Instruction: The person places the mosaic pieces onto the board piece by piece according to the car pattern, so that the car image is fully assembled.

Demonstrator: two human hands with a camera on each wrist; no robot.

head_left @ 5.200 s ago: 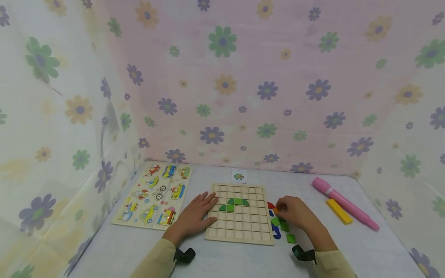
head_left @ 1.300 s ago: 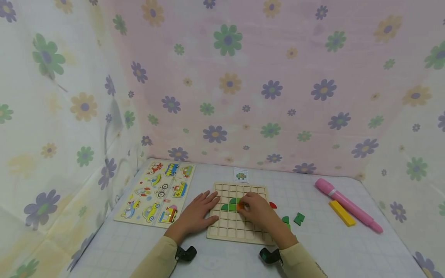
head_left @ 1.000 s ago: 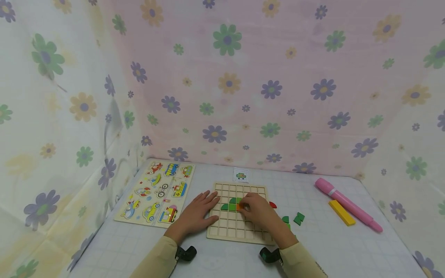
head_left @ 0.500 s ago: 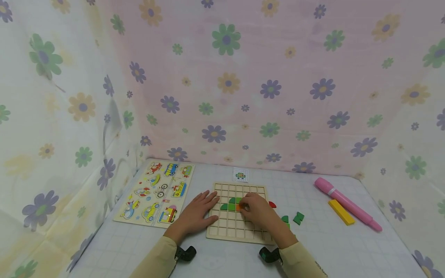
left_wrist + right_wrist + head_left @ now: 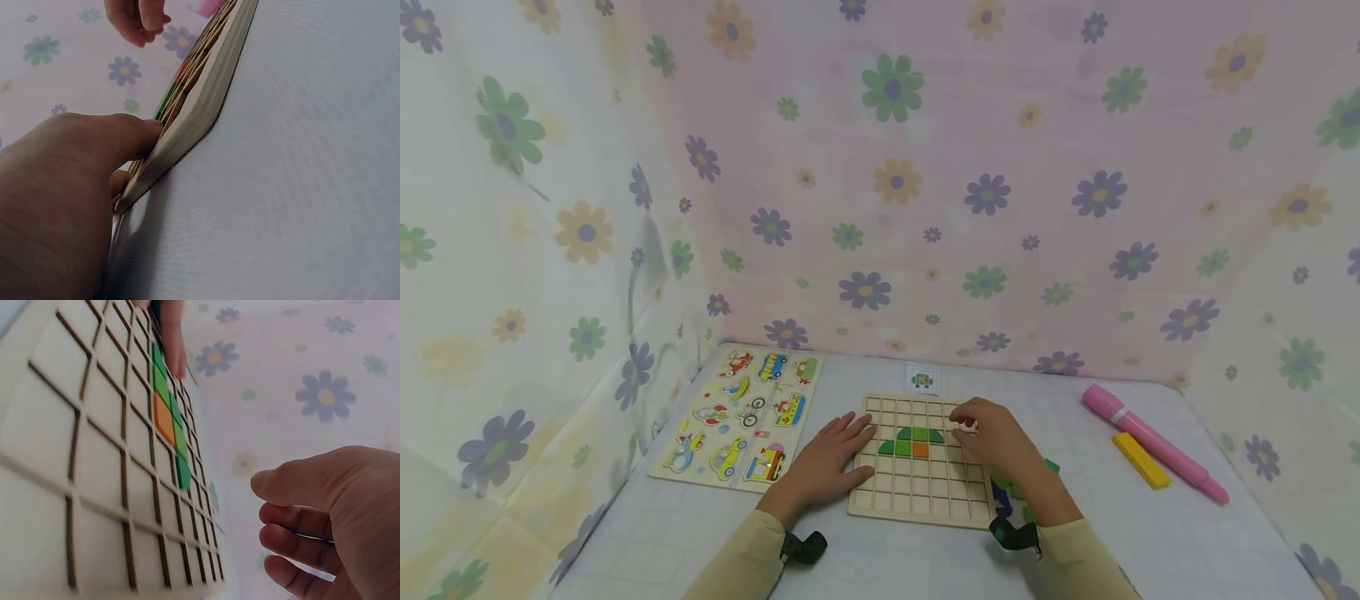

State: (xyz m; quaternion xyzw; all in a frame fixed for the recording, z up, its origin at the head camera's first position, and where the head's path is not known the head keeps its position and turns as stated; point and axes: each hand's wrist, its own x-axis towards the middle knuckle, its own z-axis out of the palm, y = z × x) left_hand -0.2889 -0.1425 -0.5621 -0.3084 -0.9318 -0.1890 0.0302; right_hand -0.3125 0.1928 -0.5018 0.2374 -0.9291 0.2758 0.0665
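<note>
A wooden grid board (image 5: 898, 502) lies in front of me. My left hand (image 5: 822, 463) rests on its left edge, fingers straight; the left wrist view has the thumb (image 5: 134, 137) against the rim. Set in the cells are several green tiles (image 5: 921, 434) in two rows, the lower ending in an orange square tile (image 5: 921, 450). My right hand (image 5: 1000, 437) hovers over the board's right side, fingers loosely bent. Its thumb (image 5: 287, 482) and fingers hold nothing in the right wrist view. Loose blue pieces (image 5: 1002, 502) and green pieces lie right of the board, partly hidden under my right forearm.
Behind the board stands a small card (image 5: 922, 379) with a picture in green and orange. A vehicle picture puzzle (image 5: 737, 421) lies at the left. On the right are a yellow bar (image 5: 1141, 460) and a thick pink marker-shaped object (image 5: 1157, 442). Flowered cloth surrounds the table.
My right hand brought the orange square from the loose pieces to the lower row, let go of it and moved right. My left hand has stayed on the board's edge.
</note>
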